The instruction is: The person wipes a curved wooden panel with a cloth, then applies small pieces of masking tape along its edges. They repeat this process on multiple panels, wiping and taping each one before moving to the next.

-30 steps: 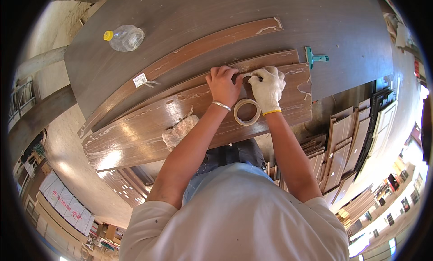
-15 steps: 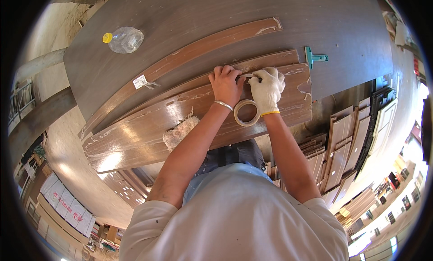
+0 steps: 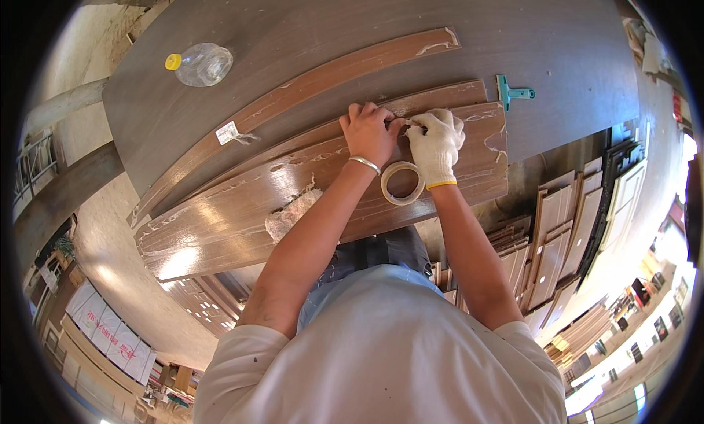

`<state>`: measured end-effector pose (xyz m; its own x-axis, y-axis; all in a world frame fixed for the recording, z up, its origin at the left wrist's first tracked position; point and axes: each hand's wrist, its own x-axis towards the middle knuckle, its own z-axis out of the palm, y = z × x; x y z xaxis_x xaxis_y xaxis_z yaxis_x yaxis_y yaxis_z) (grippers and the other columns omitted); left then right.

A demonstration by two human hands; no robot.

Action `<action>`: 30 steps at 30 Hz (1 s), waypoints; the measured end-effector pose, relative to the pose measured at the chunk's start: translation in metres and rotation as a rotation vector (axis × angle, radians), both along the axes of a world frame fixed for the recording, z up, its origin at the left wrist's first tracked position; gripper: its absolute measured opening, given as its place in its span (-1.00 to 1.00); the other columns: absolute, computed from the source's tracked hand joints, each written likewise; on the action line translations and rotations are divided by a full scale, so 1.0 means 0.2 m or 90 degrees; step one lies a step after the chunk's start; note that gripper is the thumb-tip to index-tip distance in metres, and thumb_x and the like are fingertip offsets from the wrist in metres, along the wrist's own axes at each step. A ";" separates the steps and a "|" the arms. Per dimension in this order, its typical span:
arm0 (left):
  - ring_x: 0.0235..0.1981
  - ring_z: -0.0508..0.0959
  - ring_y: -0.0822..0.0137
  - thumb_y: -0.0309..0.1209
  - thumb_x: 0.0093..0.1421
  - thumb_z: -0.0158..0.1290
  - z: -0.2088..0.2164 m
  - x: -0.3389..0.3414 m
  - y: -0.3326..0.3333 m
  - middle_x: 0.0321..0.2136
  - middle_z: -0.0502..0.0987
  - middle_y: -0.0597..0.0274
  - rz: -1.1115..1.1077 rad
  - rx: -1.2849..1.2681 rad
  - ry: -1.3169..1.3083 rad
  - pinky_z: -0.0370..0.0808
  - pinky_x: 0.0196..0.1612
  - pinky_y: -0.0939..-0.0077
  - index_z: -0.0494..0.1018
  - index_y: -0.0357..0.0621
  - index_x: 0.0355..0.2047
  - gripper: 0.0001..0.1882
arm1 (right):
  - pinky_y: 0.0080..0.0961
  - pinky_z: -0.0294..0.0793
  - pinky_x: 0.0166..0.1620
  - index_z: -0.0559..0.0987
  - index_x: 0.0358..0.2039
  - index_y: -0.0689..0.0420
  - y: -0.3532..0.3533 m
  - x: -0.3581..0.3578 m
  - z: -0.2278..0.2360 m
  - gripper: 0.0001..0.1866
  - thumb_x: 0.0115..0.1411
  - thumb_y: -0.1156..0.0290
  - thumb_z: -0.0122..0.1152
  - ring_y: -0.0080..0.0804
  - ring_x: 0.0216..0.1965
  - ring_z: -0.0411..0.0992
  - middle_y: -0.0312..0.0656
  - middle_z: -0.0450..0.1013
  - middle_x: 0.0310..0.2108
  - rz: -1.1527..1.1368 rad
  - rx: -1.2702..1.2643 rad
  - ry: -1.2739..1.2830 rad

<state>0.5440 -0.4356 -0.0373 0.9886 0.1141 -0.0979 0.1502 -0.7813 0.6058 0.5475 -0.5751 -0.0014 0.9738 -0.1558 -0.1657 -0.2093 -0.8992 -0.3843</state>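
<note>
Both my hands meet over a wide brown board with a glossy, streaked surface. My left hand, bare with a silver bangle at the wrist, has its fingers curled and the thumb pressed in. Facing it, my right hand, in a white knitted glove with a yellow cuff, is closed in a pinch. A small pale bit shows between the fingertips, too small to name. Just below them a roll of tape lies flat on the board. Partly behind my left forearm is a shaggy pale pinkish wad.
A long narrow brown strip with a white label lies farther off on the dark table. Beyond it rests a clear bottle with a yellow cap. A teal scraper lies past the board's right end. Stacked panels stand at right.
My fingertips have shifted very slightly, with the left thumb now nearer the glove. The tape roll, wad, boards and bottle stay in place.
</note>
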 end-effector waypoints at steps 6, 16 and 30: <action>-0.02 0.49 0.14 -0.27 0.09 0.39 0.00 -0.01 -0.01 -0.26 0.65 0.41 -0.005 0.002 0.010 0.32 0.04 0.12 0.72 0.12 -0.40 -0.91 | -0.10 0.32 0.26 0.81 -0.32 -0.10 0.00 0.00 -0.01 -0.85 0.06 0.28 0.42 -0.05 0.17 0.38 -0.32 0.58 -0.01 -0.005 -0.015 -0.001; 0.02 0.50 0.11 -0.30 0.07 0.38 0.02 0.01 0.00 -0.24 0.65 0.41 -0.003 -0.005 0.051 0.33 0.08 0.10 0.72 0.10 -0.38 -0.90 | -0.10 0.35 0.26 0.76 -0.26 -0.09 -0.03 -0.03 -0.03 -0.82 0.07 0.35 0.47 -0.03 0.16 0.40 -0.28 0.60 -0.04 -0.041 0.017 -0.053; 0.00 0.50 0.11 -0.31 0.09 0.39 0.02 0.00 -0.01 -0.24 0.65 0.40 -0.004 -0.001 0.044 0.34 0.10 0.10 0.73 0.09 -0.37 -0.91 | 0.00 0.30 0.29 0.70 -0.16 -0.08 0.00 -0.02 -0.03 -0.62 -0.02 0.21 0.59 0.02 0.19 0.39 -0.22 0.57 0.03 -0.002 -0.045 -0.095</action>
